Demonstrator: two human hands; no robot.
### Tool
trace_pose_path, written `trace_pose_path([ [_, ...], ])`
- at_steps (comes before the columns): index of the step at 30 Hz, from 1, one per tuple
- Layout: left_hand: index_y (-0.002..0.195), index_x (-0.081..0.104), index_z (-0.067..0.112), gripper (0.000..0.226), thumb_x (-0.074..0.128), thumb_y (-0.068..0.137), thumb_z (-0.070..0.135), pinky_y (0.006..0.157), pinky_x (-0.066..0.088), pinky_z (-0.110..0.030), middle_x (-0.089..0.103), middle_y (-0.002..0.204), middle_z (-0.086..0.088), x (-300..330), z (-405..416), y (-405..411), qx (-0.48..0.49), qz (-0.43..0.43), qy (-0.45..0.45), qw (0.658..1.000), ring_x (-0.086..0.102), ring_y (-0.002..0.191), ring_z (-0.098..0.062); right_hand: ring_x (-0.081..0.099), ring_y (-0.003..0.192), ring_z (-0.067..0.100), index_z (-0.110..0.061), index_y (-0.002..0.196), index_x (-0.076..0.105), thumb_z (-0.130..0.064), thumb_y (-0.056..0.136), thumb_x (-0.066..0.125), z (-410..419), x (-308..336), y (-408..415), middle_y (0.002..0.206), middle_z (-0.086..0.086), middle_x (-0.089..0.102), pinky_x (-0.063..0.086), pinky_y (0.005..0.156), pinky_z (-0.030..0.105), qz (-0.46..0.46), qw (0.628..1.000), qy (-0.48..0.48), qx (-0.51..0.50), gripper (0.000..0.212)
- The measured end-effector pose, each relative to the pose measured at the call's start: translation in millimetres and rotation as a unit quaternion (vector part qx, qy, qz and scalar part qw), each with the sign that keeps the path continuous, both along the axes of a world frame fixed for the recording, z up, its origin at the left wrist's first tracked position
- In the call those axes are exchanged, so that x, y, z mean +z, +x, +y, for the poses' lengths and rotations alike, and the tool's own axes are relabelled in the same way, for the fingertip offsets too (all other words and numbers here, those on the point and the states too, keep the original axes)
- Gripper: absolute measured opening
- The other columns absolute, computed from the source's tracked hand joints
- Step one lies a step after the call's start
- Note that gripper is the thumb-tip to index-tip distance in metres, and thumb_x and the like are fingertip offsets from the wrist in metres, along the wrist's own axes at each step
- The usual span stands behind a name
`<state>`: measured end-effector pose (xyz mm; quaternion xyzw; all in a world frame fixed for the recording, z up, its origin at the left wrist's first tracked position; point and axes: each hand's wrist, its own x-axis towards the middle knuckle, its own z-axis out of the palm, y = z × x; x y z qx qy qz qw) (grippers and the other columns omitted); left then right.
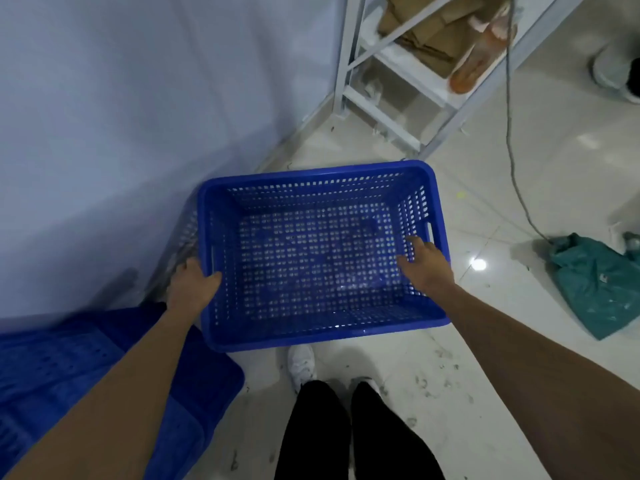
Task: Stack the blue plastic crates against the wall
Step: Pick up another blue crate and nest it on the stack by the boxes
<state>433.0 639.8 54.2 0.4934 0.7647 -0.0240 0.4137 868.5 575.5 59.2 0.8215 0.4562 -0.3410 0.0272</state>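
Both arms reach forward and down: left hand (192, 284) closed over the left rim of the crate (322, 254), thumb inside, fingers wrapped outside; right hand (427, 265) over the right rim beside the handle slot, fingers spread and loose against the inner wall. Crate: blue, perforated, empty, open side up, held just beside the pale wall (121, 116) on the left, above the floor. Setting: glossy white tile floor (467, 375), more blue crates (86, 368) near left, white metal shelf (398, 91) far, green bag (602, 282) right.

No readable text, label or number shows; the green bag (599, 285) bears only a blurred mark
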Motion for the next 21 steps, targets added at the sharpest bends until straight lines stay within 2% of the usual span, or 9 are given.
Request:
trace_pose_path([
  [2, 0.130, 0.052, 0.011, 0.070, 0.053, 0.074, 0.054, 0.092, 0.050, -0.049, 0.060, 0.125, -0.016, -8, 8, 6, 0.021, 0.020, 0.004, 1.000, 0.059, 0.105, -0.035, 0.044, 0.127, 0.038, -0.017, 0.149, 0.033, -0.041, 0.095, 0.053, 7, -26, 7, 0.145, 0.016, 0.041, 0.046, 0.089, 0.045, -0.030, 0.999, -0.006, -0.019, 0.062],
  [5, 0.141, 0.043, 0.001, 0.058, 0.057, 0.093, 0.030, 0.103, 0.038, -0.047, 0.040, 0.144, -0.025, -30, 13, 12, 0.030, 0.063, -0.008, 0.998, 0.043, 0.127, -0.040, 0.039, 0.130, 0.038, -0.013, 0.148, 0.033, -0.038, 0.091, 0.058, 9, -60, 21, 0.146, 0.017, 0.038, 0.044, 0.096, 0.049, -0.069, 0.996, 0.004, -0.051, 0.067],
  [7, 0.145, 0.038, 0.000, 0.060, 0.055, 0.095, 0.028, 0.105, 0.034, -0.046, 0.032, 0.150, -0.025, -48, 17, 10, 0.046, 0.074, -0.023, 0.996, 0.037, 0.133, -0.040, 0.038, 0.131, 0.039, -0.011, 0.149, 0.031, -0.034, 0.087, 0.062, 12, -78, 34, 0.148, 0.018, 0.035, 0.043, 0.099, 0.051, -0.089, 0.994, 0.020, -0.067, 0.072],
  [9, 0.145, 0.035, 0.000, 0.064, 0.058, 0.093, 0.030, 0.100, 0.039, -0.045, 0.037, 0.147, -0.024, -68, 22, 5, 0.082, 0.070, -0.032, 0.994, 0.043, 0.128, -0.041, 0.037, 0.132, 0.039, -0.010, 0.149, 0.029, -0.030, 0.084, 0.064, 19, -93, 46, 0.150, 0.018, 0.032, 0.042, 0.101, 0.053, -0.097, 0.992, 0.027, -0.080, 0.076],
  [11, 0.139, 0.040, 0.000, 0.067, 0.064, 0.087, 0.033, 0.092, 0.046, -0.044, 0.050, 0.135, -0.023, -84, 26, 4, 0.119, 0.057, -0.046, 0.990, 0.053, 0.116, -0.042, 0.036, 0.133, 0.039, -0.009, 0.149, 0.026, -0.026, 0.083, 0.064, 25, -107, 57, 0.151, 0.017, 0.030, 0.041, 0.102, 0.052, -0.099, 0.989, 0.024, -0.106, 0.078],
  [12, 0.138, 0.044, 0.001, 0.068, 0.066, 0.083, 0.034, 0.093, 0.048, -0.045, 0.054, 0.132, -0.021, -92, 27, 4, 0.129, 0.047, -0.050, 0.989, 0.056, 0.113, -0.042, 0.037, 0.133, 0.039, -0.009, 0.150, 0.023, -0.025, 0.084, 0.062, 27, -113, 62, 0.152, 0.017, 0.030, 0.041, 0.101, 0.052, -0.096, 0.988, 0.019, -0.121, 0.078],
  [14, 0.138, 0.047, 0.005, 0.064, 0.065, 0.082, 0.028, 0.098, 0.048, -0.051, 0.056, 0.132, -0.019, -107, 28, 3, 0.148, 0.039, -0.051, 0.987, 0.056, 0.114, -0.041, 0.042, 0.128, 0.040, -0.011, 0.151, 0.020, -0.022, 0.085, 0.060, 29, -122, 69, 0.148, 0.018, 0.034, 0.044, 0.096, 0.051, -0.079, 0.986, 0.016, -0.146, 0.078],
  [16, 0.138, 0.048, 0.002, 0.056, 0.063, 0.085, 0.015, 0.099, 0.047, -0.054, 0.056, 0.133, -0.021, -118, 29, 6, 0.166, 0.045, -0.035, 0.984, 0.055, 0.116, -0.043, 0.049, 0.119, 0.040, -0.011, 0.149, 0.023, -0.018, 0.087, 0.056, 30, -128, 76, 0.142, 0.018, 0.041, 0.046, 0.083, 0.046, -0.063, 0.983, 0.042, -0.167, 0.070],
  [21, 0.124, 0.055, -0.006, 0.039, 0.057, 0.087, 0.005, 0.083, 0.048, -0.042, 0.059, 0.122, -0.028, -132, 29, 7, 0.210, 0.064, 0.004, 0.976, 0.058, 0.108, -0.043, 0.060, 0.089, 0.033, -0.008, 0.125, 0.045, -0.019, 0.090, 0.050, 30, -141, 99, 0.116, 0.014, 0.062, 0.050, 0.069, 0.037, -0.011, 0.970, 0.043, -0.237, 0.037],
])
